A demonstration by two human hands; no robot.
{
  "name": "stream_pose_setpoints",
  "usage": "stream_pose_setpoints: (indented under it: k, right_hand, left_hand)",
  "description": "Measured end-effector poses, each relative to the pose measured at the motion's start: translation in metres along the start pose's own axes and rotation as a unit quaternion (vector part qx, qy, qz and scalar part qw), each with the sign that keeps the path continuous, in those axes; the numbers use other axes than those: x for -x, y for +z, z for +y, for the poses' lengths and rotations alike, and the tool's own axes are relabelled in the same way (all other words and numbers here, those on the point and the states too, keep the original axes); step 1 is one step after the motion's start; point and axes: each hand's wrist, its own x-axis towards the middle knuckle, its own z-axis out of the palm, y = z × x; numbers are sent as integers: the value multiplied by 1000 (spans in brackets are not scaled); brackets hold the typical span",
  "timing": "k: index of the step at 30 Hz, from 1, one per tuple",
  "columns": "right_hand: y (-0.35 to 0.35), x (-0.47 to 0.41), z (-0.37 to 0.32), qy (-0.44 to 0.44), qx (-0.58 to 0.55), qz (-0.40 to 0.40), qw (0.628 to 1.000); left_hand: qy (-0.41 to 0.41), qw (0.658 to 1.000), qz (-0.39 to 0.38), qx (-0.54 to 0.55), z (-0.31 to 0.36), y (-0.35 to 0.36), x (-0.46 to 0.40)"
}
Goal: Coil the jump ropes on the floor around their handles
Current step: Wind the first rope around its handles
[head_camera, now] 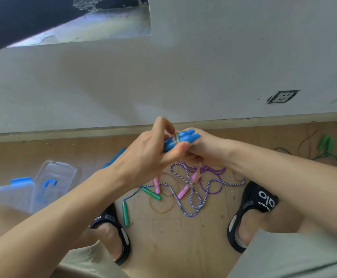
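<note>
Two sandalled feet (111, 233) frame the lower part of the view; between them, low centre, the uncoiled ropes (195, 189) lie tangled on the floor. Above that, mid-frame, both hands meet on the blue handles (183, 138), whose long axis runs left-low to right-high. The right hand (203, 147) grips them from beneath; the left hand (149, 151) pinches a loop (177, 137) across their middle. Green handles (327, 142) wait far right.

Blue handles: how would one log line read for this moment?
blue handles | held together by left hand, right hand | other ropes on floor
</note>
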Motion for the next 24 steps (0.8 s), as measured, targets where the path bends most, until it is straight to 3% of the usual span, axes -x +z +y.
stream_pose_setpoints:
  k: [8,12,16,18,20,24]
  right_hand:
    - [7,4,10,80,-133,-11,988]
    - [6,1,12,51,-145,50,987]
    - [7,7,8,4,-215,33,976]
    - [9,9,7,-18,-162,45,986]
    - [14,11,9,-51,-39,75,995]
    - [25,21,11,-108,143,95,979]
  left_hand:
    - [-27,999,-21,-2,-2,-1,-6]
    - [-43,999,15,-23,-6,-7,-13]
    - [-98,993,61,-8,-16,-11,-21]
    - [-103,992,68,9,-19,-12,-25]
    - [-99,993,61,-3,-20,-10,-26]
    - [-132,989,60,-25,-22,-2,-25]
